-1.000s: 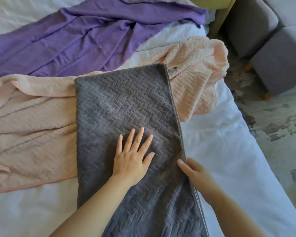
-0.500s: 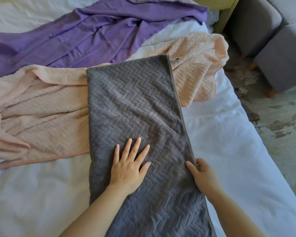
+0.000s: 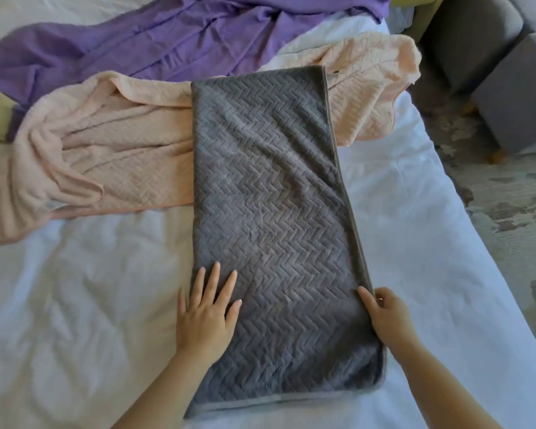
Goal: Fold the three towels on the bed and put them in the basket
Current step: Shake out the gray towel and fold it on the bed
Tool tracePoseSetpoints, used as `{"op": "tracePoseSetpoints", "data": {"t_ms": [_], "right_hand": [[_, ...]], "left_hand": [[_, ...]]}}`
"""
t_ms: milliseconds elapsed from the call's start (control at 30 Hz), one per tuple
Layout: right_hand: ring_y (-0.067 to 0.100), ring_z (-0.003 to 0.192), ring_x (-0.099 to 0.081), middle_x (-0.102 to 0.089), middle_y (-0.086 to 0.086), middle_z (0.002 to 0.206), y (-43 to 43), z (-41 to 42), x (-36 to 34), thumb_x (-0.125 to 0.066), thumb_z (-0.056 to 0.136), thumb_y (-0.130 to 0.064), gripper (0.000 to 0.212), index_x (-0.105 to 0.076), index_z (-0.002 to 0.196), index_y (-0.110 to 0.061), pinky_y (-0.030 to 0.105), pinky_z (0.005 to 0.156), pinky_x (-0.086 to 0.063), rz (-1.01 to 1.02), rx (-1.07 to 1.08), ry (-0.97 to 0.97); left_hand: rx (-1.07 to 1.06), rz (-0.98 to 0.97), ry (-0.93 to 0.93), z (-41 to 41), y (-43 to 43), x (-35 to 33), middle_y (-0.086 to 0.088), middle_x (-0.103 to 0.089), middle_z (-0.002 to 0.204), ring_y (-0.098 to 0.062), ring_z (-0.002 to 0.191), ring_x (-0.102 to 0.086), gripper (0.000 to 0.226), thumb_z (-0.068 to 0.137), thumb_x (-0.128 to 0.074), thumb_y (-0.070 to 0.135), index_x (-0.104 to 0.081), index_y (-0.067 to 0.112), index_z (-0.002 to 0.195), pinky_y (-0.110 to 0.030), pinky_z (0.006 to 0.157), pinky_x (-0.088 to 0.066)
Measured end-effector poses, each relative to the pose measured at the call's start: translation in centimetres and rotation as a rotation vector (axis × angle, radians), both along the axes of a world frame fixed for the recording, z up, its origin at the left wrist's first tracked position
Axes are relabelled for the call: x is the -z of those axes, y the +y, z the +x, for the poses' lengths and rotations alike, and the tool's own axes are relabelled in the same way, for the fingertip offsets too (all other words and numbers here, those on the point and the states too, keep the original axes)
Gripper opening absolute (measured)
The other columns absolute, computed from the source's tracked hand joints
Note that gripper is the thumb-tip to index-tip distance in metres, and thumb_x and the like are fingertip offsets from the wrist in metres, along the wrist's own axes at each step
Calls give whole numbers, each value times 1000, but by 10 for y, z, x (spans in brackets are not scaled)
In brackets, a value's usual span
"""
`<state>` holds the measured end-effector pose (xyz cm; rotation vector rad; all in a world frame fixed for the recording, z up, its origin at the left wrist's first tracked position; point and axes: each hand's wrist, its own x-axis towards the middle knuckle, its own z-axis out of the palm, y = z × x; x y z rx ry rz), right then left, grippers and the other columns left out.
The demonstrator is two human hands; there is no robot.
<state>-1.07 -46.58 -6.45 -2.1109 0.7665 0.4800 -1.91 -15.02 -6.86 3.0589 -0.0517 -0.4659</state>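
Near middle of the bed (image 3: 75,320): folded towel (image 3: 270,196), laid lengthwise, far end overlapping a rumpled towel (image 3: 106,156) stretched crosswise beneath it and out to both sides. Just behind that one: a third towel (image 3: 167,41), also crosswise. Left hand (image 3: 205,314) flat on the folded towel's near left part; right hand (image 3: 387,317) pinching its right edge. Right of the bed, on the floor (image 3: 508,212): two upholstered stools (image 3: 508,97).
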Motion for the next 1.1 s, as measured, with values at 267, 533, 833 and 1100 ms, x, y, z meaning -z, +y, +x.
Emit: {"op": "tracePoseSetpoints", "data": {"t_ms": [267, 533, 833, 1100], "right_hand": [[28, 85, -59, -60, 11, 93, 3, -76, 11, -63, 89, -31, 25, -52, 94, -9, 43, 78, -51, -32, 30, -31], [27, 72, -61, -63, 12, 85, 10, -111, 9, -62, 90, -21, 33, -31, 103, -24, 38, 64, -48, 41, 150, -173], [26, 63, -58, -60, 12, 74, 5, -153, -19, -52, 95, -20, 20, -42, 99, -36, 32, 54, -42, 66, -57, -193], [16, 105, -60, -50, -2, 128, -15, -127, -51, -40, 88, 9, 36, -74, 84, -5, 21, 70, -57, 697, 350, -280]], "left_hand": [[-260, -330, -107, -88, 9, -6, -25, -53, 117, -39, 79, -62, 68, 86, -67, 20, -35, 7, 145, -41, 55, -54], [-393, -561, -156, -119, 19, -10, -16, -67, 112, -39, 86, -65, 58, 94, -56, 26, -32, 29, 147, -40, 62, -52], [-365, -721, -57, -158, 41, -23, -8, -60, 91, -29, 85, -57, 15, 90, -59, 7, -60, 22, 90, -38, 76, -48], [-520, -1200, -29, -135, 60, -81, 17, -29, 147, 10, 132, -32, 46, 80, -51, -16, -73, 20, 97, -25, 99, -38]]}}
